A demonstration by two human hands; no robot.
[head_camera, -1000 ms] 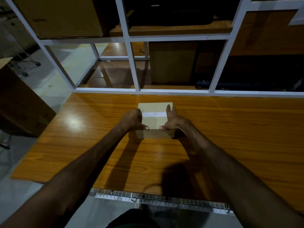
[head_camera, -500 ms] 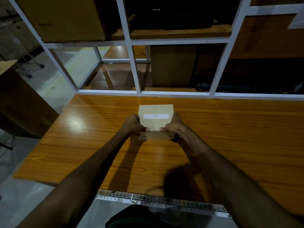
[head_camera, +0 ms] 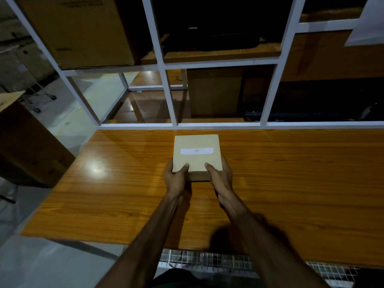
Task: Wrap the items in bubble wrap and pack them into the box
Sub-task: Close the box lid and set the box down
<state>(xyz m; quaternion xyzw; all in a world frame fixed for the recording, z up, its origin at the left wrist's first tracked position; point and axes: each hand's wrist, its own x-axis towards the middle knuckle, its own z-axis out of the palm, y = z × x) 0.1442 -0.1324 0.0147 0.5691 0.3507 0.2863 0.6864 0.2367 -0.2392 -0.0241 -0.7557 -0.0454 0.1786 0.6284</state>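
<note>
While both hands grip its near corners, small cardboard box (head_camera: pixel 196 152) sits closed on wooden table (head_camera: pixel 291 173), white label strip (head_camera: pixel 196 151) across lid. Left hand (head_camera: pixel 176 177) and right hand (head_camera: pixel 219 174): thumbs on top, fingers wrapped round sides. White shelf frame (head_camera: pixel 172 104) behind.

Box (head_camera: pixel 196 154) between 2 hands (head_camera: pixel 176 177)

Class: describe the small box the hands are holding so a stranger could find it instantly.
Start at the orange wooden table below the white shelf frame. Near its far edge, the left hand and right hand grip a flat tan box, marked by a white label strip.
</note>
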